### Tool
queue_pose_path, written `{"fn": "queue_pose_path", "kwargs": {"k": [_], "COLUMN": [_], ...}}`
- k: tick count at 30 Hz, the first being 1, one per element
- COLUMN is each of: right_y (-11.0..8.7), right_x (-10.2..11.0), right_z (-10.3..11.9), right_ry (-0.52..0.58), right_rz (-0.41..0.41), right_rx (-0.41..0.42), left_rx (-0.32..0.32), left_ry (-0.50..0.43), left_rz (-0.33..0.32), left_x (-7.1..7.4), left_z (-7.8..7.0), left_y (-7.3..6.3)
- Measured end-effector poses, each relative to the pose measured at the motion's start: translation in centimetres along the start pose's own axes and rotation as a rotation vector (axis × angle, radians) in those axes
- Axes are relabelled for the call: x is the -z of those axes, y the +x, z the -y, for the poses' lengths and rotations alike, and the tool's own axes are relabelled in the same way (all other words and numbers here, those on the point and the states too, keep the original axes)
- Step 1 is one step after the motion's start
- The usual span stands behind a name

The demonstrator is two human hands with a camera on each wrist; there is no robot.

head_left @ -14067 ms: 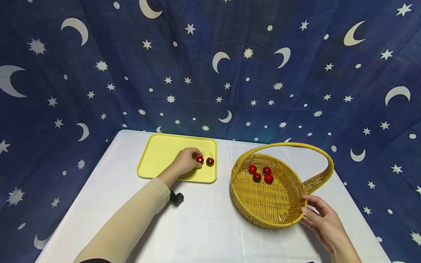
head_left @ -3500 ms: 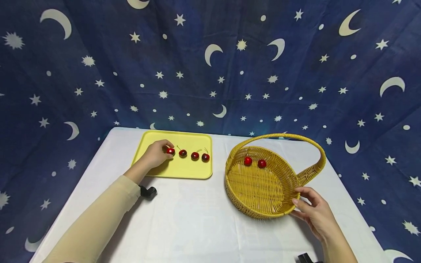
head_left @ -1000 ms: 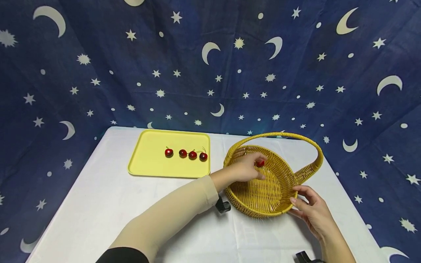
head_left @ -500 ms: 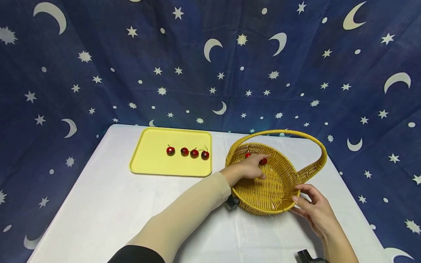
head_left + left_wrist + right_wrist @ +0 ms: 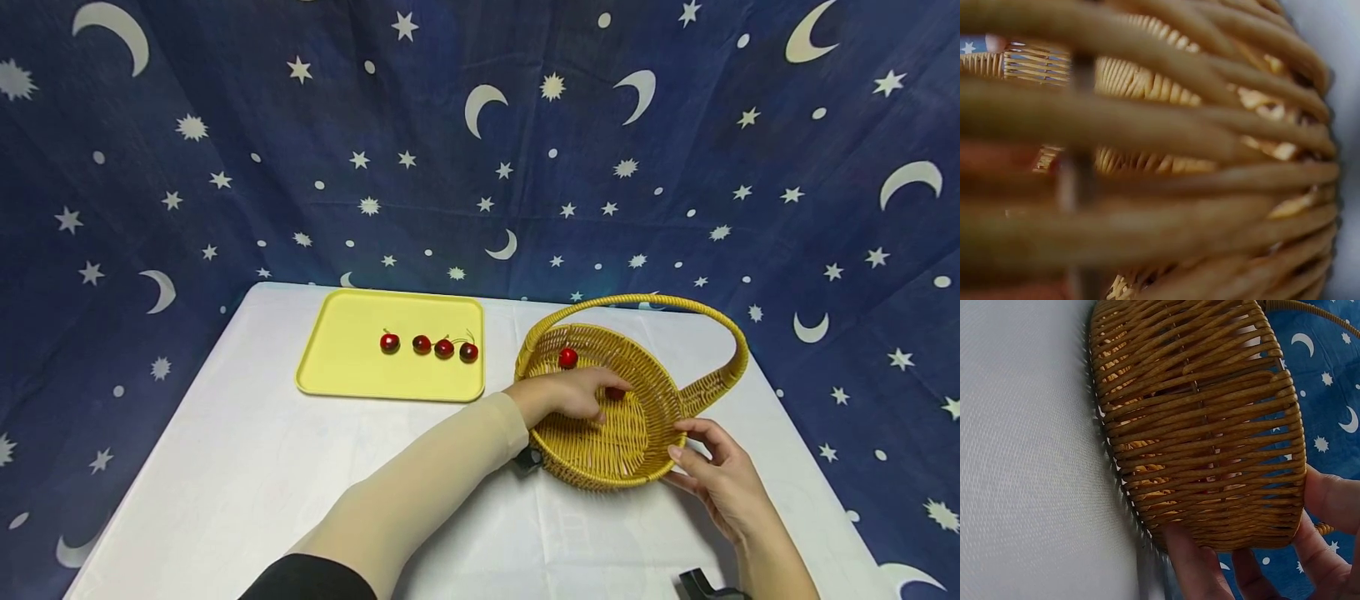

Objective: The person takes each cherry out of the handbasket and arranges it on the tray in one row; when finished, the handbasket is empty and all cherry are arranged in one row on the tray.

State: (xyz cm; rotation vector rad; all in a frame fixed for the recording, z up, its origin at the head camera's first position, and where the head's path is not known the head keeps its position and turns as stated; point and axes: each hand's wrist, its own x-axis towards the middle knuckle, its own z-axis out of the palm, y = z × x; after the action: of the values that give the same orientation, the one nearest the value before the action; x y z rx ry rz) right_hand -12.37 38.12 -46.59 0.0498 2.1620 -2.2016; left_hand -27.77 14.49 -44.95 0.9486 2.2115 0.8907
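My left hand (image 5: 577, 393) reaches into the yellow-brown wicker basket (image 5: 600, 479) in the head view. Its index finger stretches over a dark red cherry (image 5: 615, 393), partly hidden, while the thumb stands apart from it. Another red cherry (image 5: 567, 358) lies near the basket's far wall. My right hand (image 5: 723, 479) grips the basket's right rim, thumb on top and fingers outside and below; the right wrist view shows those fingers (image 5: 1188, 562) against the wicker wall. In the left wrist view, blurred basket weave (image 5: 1147, 125) hides most of the hand.
A yellow tray (image 5: 345, 367) lies left of the basket, bearing several cherries (image 5: 444, 348) in a row on its right half. The basket's tall arched handle (image 5: 660, 300) rises over its far side. White cloth covers the table (image 5: 225, 450); a starry blue curtain (image 5: 420, 125) stands behind.
Over the last second the cherry under my left fingers has shifted right and nearer within the basket, along with the hand. Earlier, cherries went from basket to tray. My right hand keeps its grip.
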Motion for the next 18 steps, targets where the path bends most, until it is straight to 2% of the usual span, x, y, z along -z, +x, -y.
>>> {"fn": "queue_pose_path", "kwargs": {"k": [8,13,18], "right_y": [0.03,0.02,-0.09], "right_x": [-0.09,-0.18,-0.26], "right_z": [0.20,0.22,0.15], "right_ry": [-0.002,-0.006,-0.005], "right_rz": [0.000,-0.010,-0.020], "right_rx": [0.002,-0.007,-0.011], "left_rx": [0.003,-0.024,-0.047], "left_ry": [-0.015,-0.025,-0.042], "left_rz": [0.040,0.061,0.048], "left_x": [0.25,-0.15,-0.58], "left_z": [-0.10,0.19,0.08], "left_y": [-0.34,-0.31,-0.44]}}
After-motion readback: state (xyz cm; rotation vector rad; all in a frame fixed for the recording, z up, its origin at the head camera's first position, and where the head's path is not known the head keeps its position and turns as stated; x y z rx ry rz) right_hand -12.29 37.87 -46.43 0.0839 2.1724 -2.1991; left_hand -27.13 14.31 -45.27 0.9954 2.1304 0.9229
